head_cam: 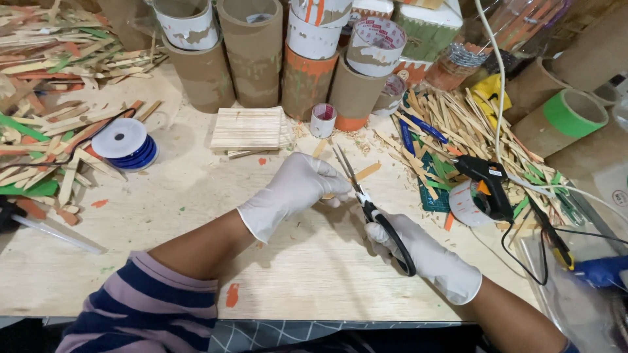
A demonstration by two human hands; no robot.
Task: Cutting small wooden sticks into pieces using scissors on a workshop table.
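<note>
Cluttered workbench (163, 216), right hand (418, 252) gripping scissors (373, 209)

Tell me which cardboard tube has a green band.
The cardboard tube at the far right, lying tilted with its open end facing the camera and a bright green band round its rim. The upright tubes along the back show orange or white paint, with no green rim band.

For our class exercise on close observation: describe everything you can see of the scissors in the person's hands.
The scissors have slim, pointed metal blades and black handle loops. The blades stand open in a narrow V, tips pointing up and away from the person. The right hand, in a white glove, grips the handles, its fingers through the loops. The gloved left hand holds a pale wooden stick between the blades. The scissors hang tilted above the plywood table, not resting on it.
</note>
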